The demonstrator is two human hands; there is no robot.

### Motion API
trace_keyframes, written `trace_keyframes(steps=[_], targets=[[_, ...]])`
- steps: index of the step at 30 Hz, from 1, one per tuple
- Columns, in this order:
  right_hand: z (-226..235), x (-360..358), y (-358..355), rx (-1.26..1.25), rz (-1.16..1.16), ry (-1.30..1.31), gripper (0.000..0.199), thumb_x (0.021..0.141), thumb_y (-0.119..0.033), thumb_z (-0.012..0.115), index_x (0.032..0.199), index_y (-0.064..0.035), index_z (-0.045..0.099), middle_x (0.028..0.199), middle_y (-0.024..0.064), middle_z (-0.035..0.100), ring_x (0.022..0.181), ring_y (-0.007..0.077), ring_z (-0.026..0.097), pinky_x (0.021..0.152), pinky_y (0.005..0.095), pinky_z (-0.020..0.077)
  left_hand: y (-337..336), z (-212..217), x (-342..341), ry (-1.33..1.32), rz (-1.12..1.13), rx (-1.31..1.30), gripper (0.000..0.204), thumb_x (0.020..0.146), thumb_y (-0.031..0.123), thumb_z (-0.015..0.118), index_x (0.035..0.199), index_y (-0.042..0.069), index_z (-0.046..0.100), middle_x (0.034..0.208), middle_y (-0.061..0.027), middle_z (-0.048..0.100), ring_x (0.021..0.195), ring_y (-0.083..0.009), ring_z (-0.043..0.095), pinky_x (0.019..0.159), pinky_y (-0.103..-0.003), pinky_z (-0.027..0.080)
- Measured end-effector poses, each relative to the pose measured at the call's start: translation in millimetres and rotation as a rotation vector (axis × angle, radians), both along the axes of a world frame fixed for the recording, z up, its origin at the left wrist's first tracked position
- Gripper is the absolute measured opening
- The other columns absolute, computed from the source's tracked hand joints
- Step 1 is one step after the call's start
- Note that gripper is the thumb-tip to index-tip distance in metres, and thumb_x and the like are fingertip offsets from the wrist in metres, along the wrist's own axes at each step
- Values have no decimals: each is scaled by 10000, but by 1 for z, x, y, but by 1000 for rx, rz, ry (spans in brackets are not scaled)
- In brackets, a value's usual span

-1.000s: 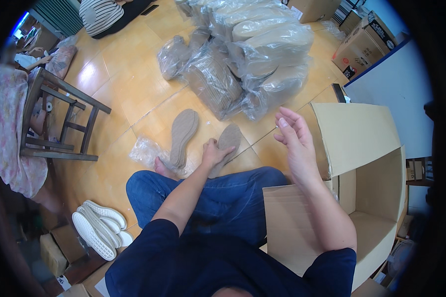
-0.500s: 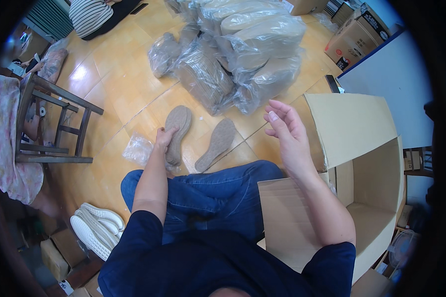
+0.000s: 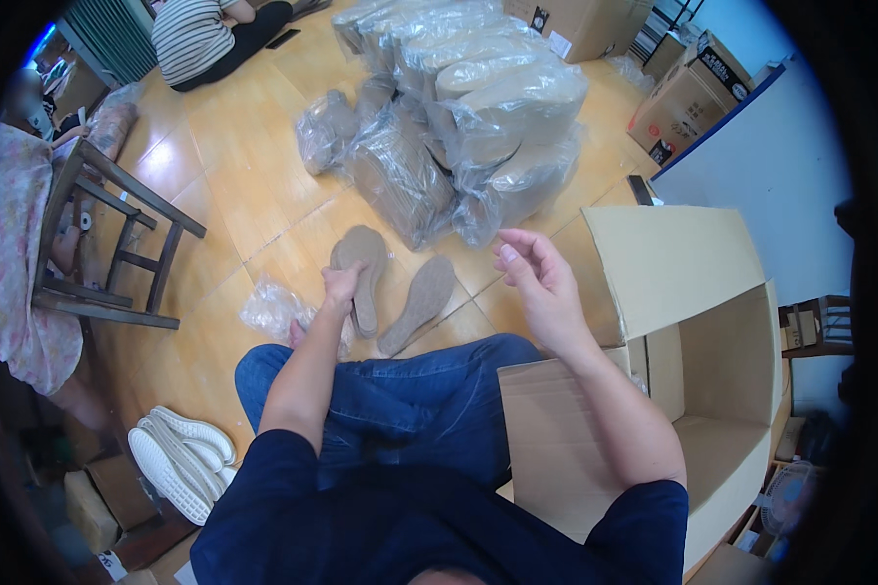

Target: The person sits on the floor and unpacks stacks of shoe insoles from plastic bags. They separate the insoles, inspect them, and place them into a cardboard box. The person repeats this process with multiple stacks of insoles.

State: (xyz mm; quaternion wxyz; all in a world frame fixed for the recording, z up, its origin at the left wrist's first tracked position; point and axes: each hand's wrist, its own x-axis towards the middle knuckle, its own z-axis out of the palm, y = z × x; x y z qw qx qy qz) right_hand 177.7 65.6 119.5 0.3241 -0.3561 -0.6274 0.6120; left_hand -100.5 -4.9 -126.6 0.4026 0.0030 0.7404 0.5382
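Observation:
My left hand [image 3: 343, 283] grips a small stack of brown, felt-like shoe insoles [image 3: 366, 255] just above the tiled floor, in front of my crossed legs. The top insoles are slightly fanned apart. To the right of the stack lies a single brown insole [image 3: 419, 302], flat on the tiles. My right hand [image 3: 541, 278] hovers over the floor beside the cardboard box flap; its fingers are loosely curved and apart from the thumb, with nothing in them. A crumpled clear plastic bag [image 3: 271, 306] rests left of my left hand.
Ahead is a heap of plastic-bagged insoles [image 3: 502, 107]. An open cardboard box [image 3: 722, 361] stands at my right. White shoe soles [image 3: 176, 468] lie at my left. A wooden stool [image 3: 117, 234] is farther left, and another person [image 3: 200, 44] sits at the far left.
The insoles in my left hand have spread slightly out of line with each other. My right hand stays raised, a little more to the left. The whole view has shifted slightly.

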Motion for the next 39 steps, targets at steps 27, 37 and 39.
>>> trace_keyframes(steps=[27, 37, 39], targets=[[10, 1, -25, 397, 251, -8, 636, 1034, -413, 348, 1481, 30, 264, 1429, 223, 378, 1364, 309, 332, 1125, 376, 255, -46, 218, 169, -473, -423, 1194, 766, 856, 469, 636, 1428, 44, 356, 1401, -111, 453, 1288, -234, 460, 1056, -398, 416], [21, 3, -23, -117, 267, 266, 498, 1004, -338, 515, 1365, -2, 447, 1235, 84, 571, 1138, 153, 526, 983, 334, 433, -42, 224, 162, -455, -344, 1131, 724, 823, 419, 679, 1380, 35, 421, 1294, -135, 549, 1188, -253, 542, 1006, -400, 472], [20, 2, -26, -52, 319, 281, 467, 985, -274, 568, 1347, -1, 454, 1231, 88, 576, 1122, 150, 537, 972, 326, 443, -41, 224, 163, -450, -330, 1135, 671, 856, 379, 640, 1375, 16, 418, 1300, -145, 542, 1189, -255, 548, 1011, -406, 469]])
